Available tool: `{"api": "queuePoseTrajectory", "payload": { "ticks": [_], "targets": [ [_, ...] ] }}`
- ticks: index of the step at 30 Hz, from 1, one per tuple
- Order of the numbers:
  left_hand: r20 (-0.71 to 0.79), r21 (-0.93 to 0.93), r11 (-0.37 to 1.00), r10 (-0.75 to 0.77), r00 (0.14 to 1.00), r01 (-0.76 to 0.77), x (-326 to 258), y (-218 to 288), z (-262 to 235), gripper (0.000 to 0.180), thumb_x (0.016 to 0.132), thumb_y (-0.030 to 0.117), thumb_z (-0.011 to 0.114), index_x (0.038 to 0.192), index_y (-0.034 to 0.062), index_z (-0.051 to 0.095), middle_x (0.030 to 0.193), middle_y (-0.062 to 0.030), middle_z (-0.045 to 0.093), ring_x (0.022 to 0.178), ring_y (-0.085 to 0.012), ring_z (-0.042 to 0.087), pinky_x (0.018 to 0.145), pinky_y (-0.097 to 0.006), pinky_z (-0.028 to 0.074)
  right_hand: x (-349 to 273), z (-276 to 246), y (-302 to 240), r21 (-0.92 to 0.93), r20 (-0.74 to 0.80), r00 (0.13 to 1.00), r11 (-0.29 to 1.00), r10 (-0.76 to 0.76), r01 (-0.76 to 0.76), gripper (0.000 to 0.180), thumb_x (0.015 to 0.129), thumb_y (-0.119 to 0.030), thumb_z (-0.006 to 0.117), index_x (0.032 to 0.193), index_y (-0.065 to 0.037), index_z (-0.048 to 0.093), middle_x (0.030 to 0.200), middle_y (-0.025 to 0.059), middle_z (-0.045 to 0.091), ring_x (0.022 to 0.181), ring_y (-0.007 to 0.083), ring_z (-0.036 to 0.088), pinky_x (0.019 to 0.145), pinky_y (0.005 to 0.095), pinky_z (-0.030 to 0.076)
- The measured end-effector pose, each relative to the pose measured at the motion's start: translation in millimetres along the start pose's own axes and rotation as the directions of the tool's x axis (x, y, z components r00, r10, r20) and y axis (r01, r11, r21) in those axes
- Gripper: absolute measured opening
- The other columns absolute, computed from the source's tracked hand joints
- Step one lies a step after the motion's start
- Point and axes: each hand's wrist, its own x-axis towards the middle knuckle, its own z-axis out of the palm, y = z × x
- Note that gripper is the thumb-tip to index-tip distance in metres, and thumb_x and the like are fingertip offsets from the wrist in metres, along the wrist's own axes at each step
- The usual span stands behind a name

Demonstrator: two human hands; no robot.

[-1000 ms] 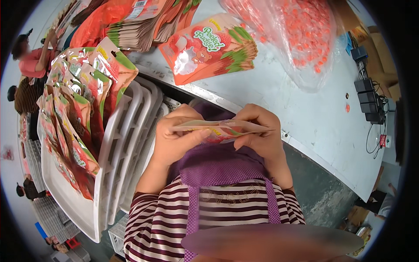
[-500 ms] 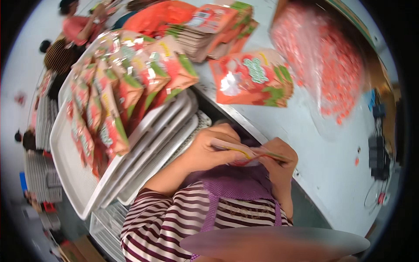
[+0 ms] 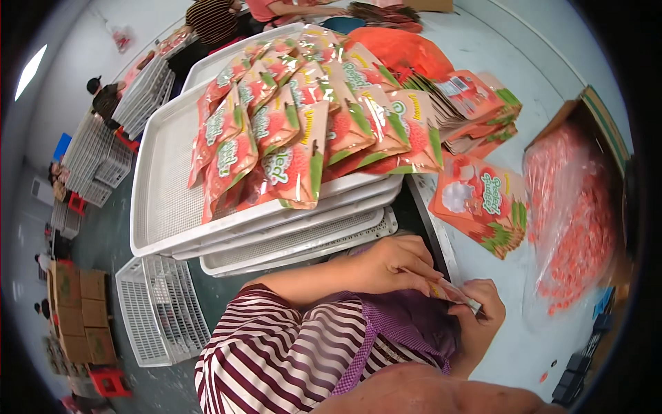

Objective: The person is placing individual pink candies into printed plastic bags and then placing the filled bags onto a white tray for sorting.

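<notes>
Close to my body, between both hands, is a small-looking pouch (image 3: 447,292), seen nearly edge-on and pink with some clear film. My left hand (image 3: 394,265) pinches its left end between thumb and fingers. At its right end, the thumb and curled fingers of my right hand (image 3: 480,317) close on it. Much of the pouch is hidden by the fingers. Just beyond my hands, on the pale worktable (image 3: 476,272), lies a pile of flat printed pouches (image 3: 479,200) in pink, red and green. Filled pouches (image 3: 296,162) of the same print crowd the top white tray (image 3: 169,183) at the left.
A stack of flat pouches (image 3: 469,100) and a red-orange bag (image 3: 403,52) lie farther back. On the right, a carton (image 3: 598,124) holds a clear bag of small red pieces (image 3: 579,234). White plastic baskets (image 3: 148,324) stand below left. Other people (image 3: 214,21) are at the far side.
My view has swung left, so the trays and table appear shifted right. Both hands still hold the pouch, which is now more covered by my fingers.
</notes>
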Motion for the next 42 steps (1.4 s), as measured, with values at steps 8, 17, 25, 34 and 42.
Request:
{"api": "queuePoseTrajectory", "payload": {
  "ticks": [8,17,25,34,42],
  "targets": [
    [0.003,0.134,0.981,0.141,0.99,-0.14,-6,8,0,0.026,0.071,0.001,0.071,0.097,0.0031,0.067,0.086,-0.0061,0.062,0.076,-0.0209,0.056,0.066,-0.031,0.046,14,13,-27,-0.405,0.282,0.92,0.836,-0.272,0.371,0.028,0.061,-0.003,0.073,0.086,-0.002,0.059,0.076,0.0094,0.058,0.07,0.0292,0.053,0.069,0.0383,0.044],
    [0.068,0.229,0.961,0.144,0.987,-0.156,-9,7,5,0.029,0.069,0.0,0.069,0.098,0.0023,0.067,0.087,-0.007,0.062,0.077,-0.022,0.057,0.066,-0.03,0.047,2,18,-29,-0.384,0.202,0.973,0.905,-0.111,0.183,0.023,0.062,0.01,0.062,0.083,-0.001,0.06,0.076,0.0104,0.058,0.068,0.0286,0.055,0.059,0.0353,0.045],
    [0.179,0.228,0.967,0.073,0.981,-0.113,-6,4,1,0.044,0.056,-0.007,0.063,0.099,0.0004,0.066,0.09,-0.0085,0.062,0.079,-0.0236,0.056,0.066,-0.031,0.048,-3,20,-13,-0.378,0.199,0.978,0.916,-0.061,0.134,0.025,0.06,0.012,0.057,0.081,-0.001,0.059,0.076,0.0107,0.057,0.07,0.0291,0.055,0.06,0.0359,0.046],
    [0.142,0.283,0.956,0.035,0.989,-0.074,-4,-5,12,0.022,0.064,0.006,0.076,0.085,0.0061,0.068,0.071,-0.0032,0.056,0.065,-0.0201,0.052,0.056,-0.031,0.044,-10,28,-5,-0.479,0.203,0.978,0.865,-0.056,0.149,0.027,0.06,0.01,0.059,0.083,-0.003,0.053,0.077,0.0117,0.056,0.07,0.0311,0.055,0.06,0.0387,0.045],
    [0.204,0.279,0.955,0.04,0.978,-0.098,-2,-6,13,0.036,0.058,0.004,0.08,0.092,0.0047,0.067,0.076,-0.0056,0.06,0.068,-0.0201,0.056,0.058,-0.029,0.046,-17,20,5,-0.403,0.215,0.976,0.908,-0.03,0.116,0.037,0.055,0.011,0.06,0.088,-0.004,0.058,0.081,0.0103,0.058,0.075,0.0287,0.058,0.063,0.0374,0.048]
  ]
}}
